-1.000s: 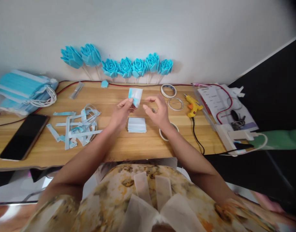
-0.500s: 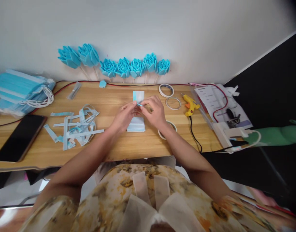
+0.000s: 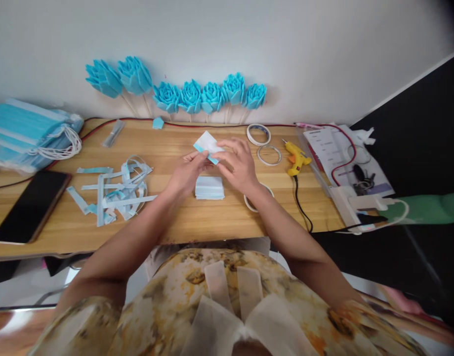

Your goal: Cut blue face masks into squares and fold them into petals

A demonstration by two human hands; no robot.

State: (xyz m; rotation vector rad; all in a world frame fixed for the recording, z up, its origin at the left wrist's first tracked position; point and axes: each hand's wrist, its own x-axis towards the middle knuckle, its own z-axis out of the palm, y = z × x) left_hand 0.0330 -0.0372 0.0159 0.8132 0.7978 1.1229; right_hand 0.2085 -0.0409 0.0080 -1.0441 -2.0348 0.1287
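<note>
A small white-and-blue piece of mask fabric [image 3: 208, 142] is pinched between my two hands above the middle of the table. My left hand [image 3: 189, 170] grips its lower left edge, while the fingers of my right hand [image 3: 237, 165] hold its right side. The piece is tilted, with a blue strip along its lower edge. Just below my hands lies a neat stack of cut fabric pieces [image 3: 209, 188]. Cut mask strips and ear loops [image 3: 119, 190] form a loose heap to the left of my left forearm.
Several blue fabric roses [image 3: 191, 96] on sticks lean against the wall. A bag of masks [image 3: 30, 133] and a phone [image 3: 31, 206] lie at left. Tape rolls [image 3: 258, 134], a yellow glue gun [image 3: 297, 158], papers [image 3: 341, 153] and a white power strip [image 3: 347, 205] are at right.
The fabric piece has turned from upright to slanted, and its blue strip now runs along the lower edge. My hands stay close together on it. The view has shifted slightly.
</note>
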